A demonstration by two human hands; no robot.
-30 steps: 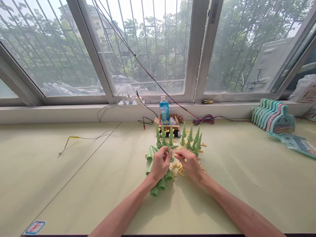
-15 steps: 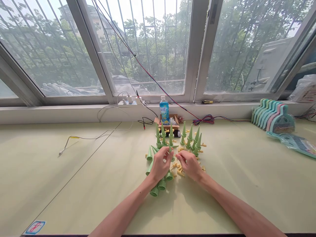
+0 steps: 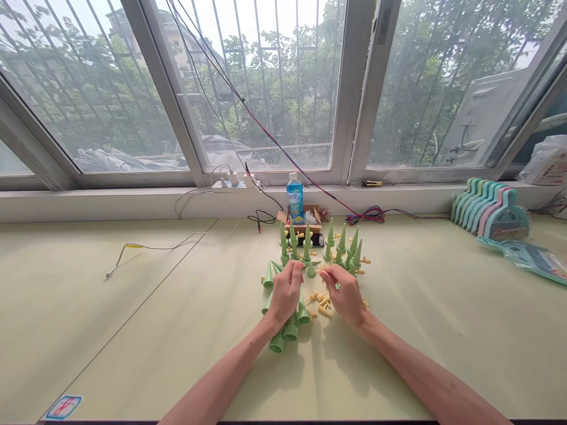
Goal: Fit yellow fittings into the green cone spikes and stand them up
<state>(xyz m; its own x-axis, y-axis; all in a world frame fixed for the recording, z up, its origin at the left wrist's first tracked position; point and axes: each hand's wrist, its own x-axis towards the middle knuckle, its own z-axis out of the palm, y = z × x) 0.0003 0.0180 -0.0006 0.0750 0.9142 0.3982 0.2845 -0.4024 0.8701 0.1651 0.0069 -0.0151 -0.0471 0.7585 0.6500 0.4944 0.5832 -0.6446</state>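
Note:
My left hand [image 3: 287, 292] is closed, fingertips pinched around a green cone piece that points toward the right hand and is mostly hidden. Just right of it, my right hand [image 3: 344, 292] pinches a small yellow piece [image 3: 319, 271]. Several green cones [image 3: 290, 330] lie on their sides below and left of the left hand. Upright green spikes with yellow pegs stand in two groups behind the hands, one at the left [image 3: 293, 241] and one at the right [image 3: 341, 242]. Loose yellow pegs [image 3: 324, 307] lie in a small pile between the wrists.
Behind the spikes are a dark phone [image 3: 317, 240], an open cardboard box [image 3: 315, 212] and a blue bottle [image 3: 295, 199]. A white cable [image 3: 172, 247] crosses the table at left. Pastel plastic holders [image 3: 491, 209] stand at far right.
The upright green piece in my left hand has tilted and is now mostly hidden. My right hand has risen slightly, and a yellow piece shows at its fingertips.

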